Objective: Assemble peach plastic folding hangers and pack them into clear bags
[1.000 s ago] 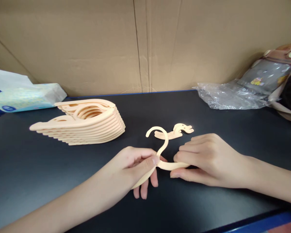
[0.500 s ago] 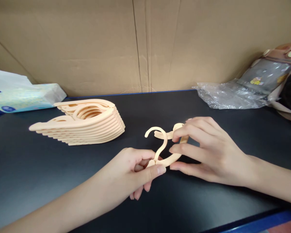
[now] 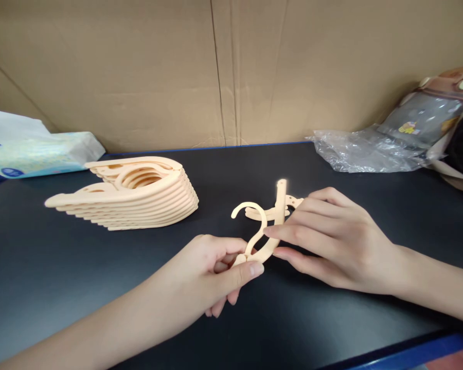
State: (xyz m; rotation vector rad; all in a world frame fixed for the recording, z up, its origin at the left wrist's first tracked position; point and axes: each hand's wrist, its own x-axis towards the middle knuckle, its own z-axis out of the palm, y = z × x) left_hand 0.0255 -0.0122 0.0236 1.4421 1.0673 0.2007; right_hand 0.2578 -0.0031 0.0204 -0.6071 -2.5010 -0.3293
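My left hand (image 3: 219, 272) pinches a cream folding clothes hanger (image 3: 268, 249) at the base of its hook, thumb on top. The hook curves up and to the left, and one hanger arm rises to the right of it. Curled around that arm, my right hand (image 3: 327, 239) has its fingertips and thumb against it. Behind the held hanger, more cream plastic pieces (image 3: 268, 213) lie on the black table, partly covered by the hook, the arm and my right fingers.
A neat stack of folded cream hangers (image 3: 150, 203) lies at the left. Behind it is a tissue pack (image 3: 46, 154). Crumpled clear plastic (image 3: 366, 151) and a bag with stickers (image 3: 420, 121) are at the back right. A cardboard wall (image 3: 158, 77) closes the far side.
The hanger's right arm has swung up and inward toward the hook, with my right fingers moving along. My left hand keeps its grip in the same place.
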